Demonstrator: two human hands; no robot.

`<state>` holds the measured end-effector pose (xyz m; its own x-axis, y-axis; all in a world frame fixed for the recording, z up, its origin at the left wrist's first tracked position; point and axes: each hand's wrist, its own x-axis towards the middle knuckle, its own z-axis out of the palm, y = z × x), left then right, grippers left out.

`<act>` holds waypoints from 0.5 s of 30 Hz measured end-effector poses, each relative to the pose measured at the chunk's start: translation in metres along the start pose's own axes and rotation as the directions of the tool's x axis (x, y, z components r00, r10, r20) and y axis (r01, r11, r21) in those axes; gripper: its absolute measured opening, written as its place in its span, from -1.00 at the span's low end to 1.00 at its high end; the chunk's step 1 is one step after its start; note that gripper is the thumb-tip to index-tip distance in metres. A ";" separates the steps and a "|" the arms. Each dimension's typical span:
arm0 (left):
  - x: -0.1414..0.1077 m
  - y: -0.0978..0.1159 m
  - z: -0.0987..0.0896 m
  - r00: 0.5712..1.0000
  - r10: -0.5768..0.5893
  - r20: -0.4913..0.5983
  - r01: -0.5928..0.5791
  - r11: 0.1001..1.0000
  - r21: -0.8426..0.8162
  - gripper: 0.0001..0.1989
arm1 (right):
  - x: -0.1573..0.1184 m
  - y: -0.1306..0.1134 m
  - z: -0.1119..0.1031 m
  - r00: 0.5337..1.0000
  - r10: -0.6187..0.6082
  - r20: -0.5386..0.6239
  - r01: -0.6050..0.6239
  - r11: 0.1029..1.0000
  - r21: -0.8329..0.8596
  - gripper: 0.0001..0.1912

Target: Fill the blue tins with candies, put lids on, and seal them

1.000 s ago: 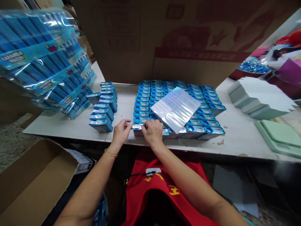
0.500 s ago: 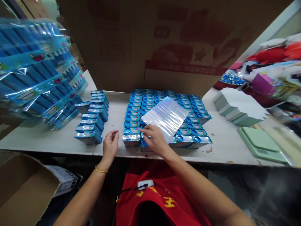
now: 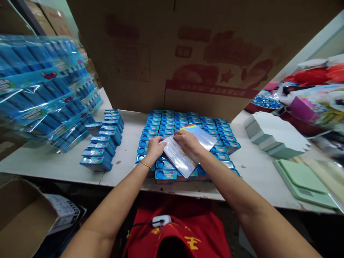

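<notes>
A shiny holographic sticker sheet (image 3: 202,136) with pale strips lies tilted over the rows of small blue boxes (image 3: 166,174). My left hand (image 3: 156,147) is closed in a pinch at the sheet's left edge. My right hand (image 3: 186,141) reaches across the sheet, its fingers bent and closed at the upper left edge. Whether a single sticker is between those fingertips is hidden. The blue boxes stand close together in several rows, round marks on their tops. Further left, a column of similar blue boxes (image 3: 92,160) stands on the white table (image 3: 129,143).
A large cardboard carton (image 3: 134,64) rises behind the boxes. Plastic-wrapped blue packs (image 3: 34,96) are stacked at left, above an open carton (image 3: 24,218). At right sit a pile of white cards (image 3: 274,125), a green scale (image 3: 306,179) and a bowl of blue wrapped pieces (image 3: 266,102).
My left hand has moved right from the bare table to the sheet's edge. My right hand has come up from the front boxes onto the sheet, which has shifted and bent.
</notes>
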<state>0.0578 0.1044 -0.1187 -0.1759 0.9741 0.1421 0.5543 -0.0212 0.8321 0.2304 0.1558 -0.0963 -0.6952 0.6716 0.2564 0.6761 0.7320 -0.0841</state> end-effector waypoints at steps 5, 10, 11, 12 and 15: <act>-0.003 -0.002 -0.003 0.999 0.042 -0.027 -0.042 0.999 -0.004 -0.83 | -0.010 0.004 -0.032 0.993 0.022 -0.119 -0.014 0.998 0.060 -0.76; -0.008 -0.006 -0.004 0.993 0.117 -0.030 -0.120 0.984 -0.129 -0.83 | 0.007 0.007 -0.033 0.990 -0.099 -0.099 0.102 0.994 0.027 -0.73; -0.009 -0.006 -0.004 0.991 0.128 -0.037 -0.132 0.979 -0.157 -0.84 | 0.009 0.007 -0.028 0.989 -0.119 -0.092 0.121 0.992 0.021 -0.73; -0.011 -0.005 -0.004 0.990 0.133 -0.046 -0.140 0.974 -0.180 -0.85 | 0.009 0.007 -0.021 0.988 -0.124 -0.097 0.126 0.992 0.013 -0.72; -0.015 -0.002 -0.003 0.990 0.122 -0.076 -0.136 0.965 -0.223 -0.87 | 0.000 0.003 -0.005 0.985 -0.069 -0.159 0.066 0.998 -0.025 -0.71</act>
<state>0.0571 0.0891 -0.1210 -0.1687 0.9443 0.2827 0.3771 -0.2032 0.9036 0.2338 0.1575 -0.0920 -0.6923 0.5927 0.4115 0.6349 0.7714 -0.0429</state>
